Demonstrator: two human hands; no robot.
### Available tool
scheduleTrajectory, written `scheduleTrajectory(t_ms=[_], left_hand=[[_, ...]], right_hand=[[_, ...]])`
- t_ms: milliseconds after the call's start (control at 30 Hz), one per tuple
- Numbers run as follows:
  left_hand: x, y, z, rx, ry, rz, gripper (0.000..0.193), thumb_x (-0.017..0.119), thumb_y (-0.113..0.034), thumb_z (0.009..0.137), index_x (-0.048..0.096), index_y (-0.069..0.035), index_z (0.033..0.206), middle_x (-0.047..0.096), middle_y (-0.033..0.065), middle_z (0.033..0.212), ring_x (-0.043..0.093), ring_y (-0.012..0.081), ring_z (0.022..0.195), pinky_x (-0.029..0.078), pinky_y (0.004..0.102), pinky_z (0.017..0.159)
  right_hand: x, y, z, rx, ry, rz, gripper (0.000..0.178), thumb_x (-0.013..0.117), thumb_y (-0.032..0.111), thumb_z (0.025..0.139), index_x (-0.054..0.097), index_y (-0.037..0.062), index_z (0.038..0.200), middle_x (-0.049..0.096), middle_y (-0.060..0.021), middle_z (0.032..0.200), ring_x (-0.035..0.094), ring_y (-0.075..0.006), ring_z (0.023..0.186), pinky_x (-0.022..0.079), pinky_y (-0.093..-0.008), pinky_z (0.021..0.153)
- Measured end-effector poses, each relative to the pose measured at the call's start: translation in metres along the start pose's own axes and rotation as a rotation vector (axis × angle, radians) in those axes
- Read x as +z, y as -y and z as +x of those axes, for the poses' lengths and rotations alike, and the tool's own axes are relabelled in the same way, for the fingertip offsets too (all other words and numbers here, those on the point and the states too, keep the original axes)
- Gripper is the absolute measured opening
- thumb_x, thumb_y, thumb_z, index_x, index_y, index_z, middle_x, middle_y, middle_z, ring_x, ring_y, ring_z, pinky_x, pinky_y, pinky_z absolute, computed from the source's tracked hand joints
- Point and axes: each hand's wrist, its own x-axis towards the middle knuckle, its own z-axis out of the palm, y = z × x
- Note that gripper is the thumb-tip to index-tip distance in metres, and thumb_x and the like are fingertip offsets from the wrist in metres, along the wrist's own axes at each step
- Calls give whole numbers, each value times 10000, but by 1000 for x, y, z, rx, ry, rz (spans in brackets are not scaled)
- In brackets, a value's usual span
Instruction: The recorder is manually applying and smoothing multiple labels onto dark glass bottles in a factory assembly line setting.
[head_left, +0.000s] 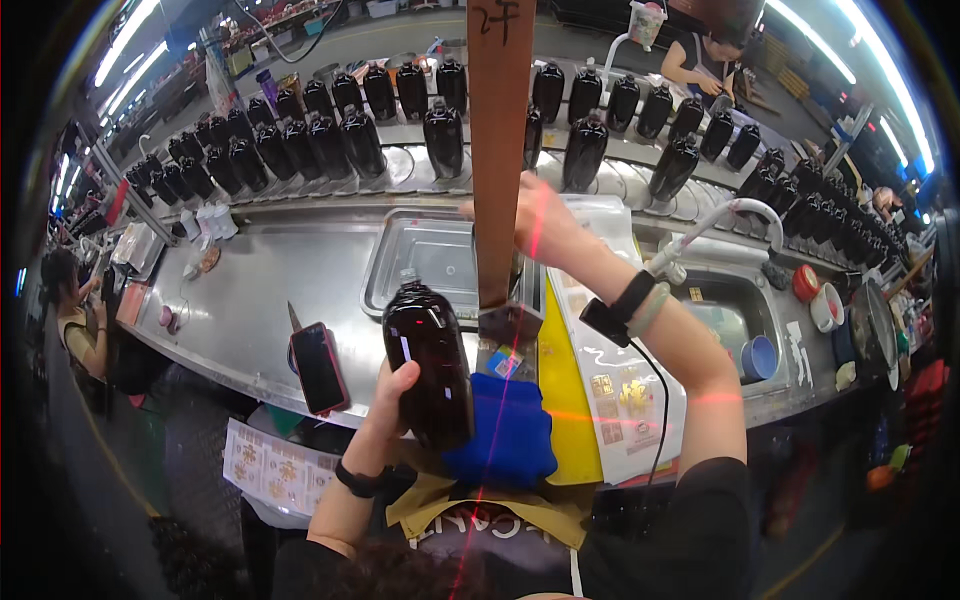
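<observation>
My left hand (388, 395) is wrapped round the side of a glossy dark bottle (428, 365), which leans slightly with its clear threaded neck up. The bottle is over the counter's front edge, beside a blue cloth (512, 430). My right hand (548, 222) reaches to the far side of the counter, behind a brown upright post (496, 130). The post hides most of its fingers; one fingertip shows past the post's left edge. Whether that hand holds anything is hidden. A clear rectangular tray (376, 268) lies left of the post.
A phone (320, 368) lies on the steel counter (250, 300) at left. Gold-printed sheets (628, 440) and a yellow sheet (568, 410) lie right of the post. Further right is a sink (765, 310) with a tap (735, 208). Rows of dark bottles (443, 138) line the back.
</observation>
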Motion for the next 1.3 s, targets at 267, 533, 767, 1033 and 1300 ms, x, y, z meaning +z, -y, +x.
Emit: scheduleTrajectory(t_ms=[267,533,767,1033,1300], left_hand=[[57,48,-18,-95,-46,21,453,554,-304,1061,448,-33,1409,631,116,1248,670,171,1053,581,326,879],[55,86,-1,-205,28,-138,395,486,-394,1086,495,-40,1261,650,135,1193,686,182,1022,588,333,873],[50,81,15,-46,-102,238,406,494,-342,1089,482,-4,1314,608,155,1270,602,229,1170,496,360,981],[73,81,-4,582,-123,1277,898,804,-235,813,312,51,1508,241,275,1590,274,443,1425,249,519,1181],[75,79,-5,525,-108,1285,892,759,-192,846,262,34,1551,221,285,1605,250,450,1452,217,524,1205]], right_hand=[[-82,161,-109,1195,143,800,461,658,158,985,553,108,1431,665,-93,959,569,-111,692,485,-286,701],[-53,237,-151,1259,-71,1123,825,715,299,962,274,47,1612,636,-71,1024,541,-99,772,460,-248,737],[-44,232,-133,1295,-118,1088,766,727,259,946,359,41,1581,635,-72,1020,452,-66,676,423,-230,640],[-54,163,-182,1045,140,477,372,656,103,951,643,63,1321,701,-135,1104,649,-271,850,521,-377,763],[9,16,-243,831,455,-229,409,552,39,886,597,77,1291,660,-116,1245,635,-383,1036,561,-504,803]])
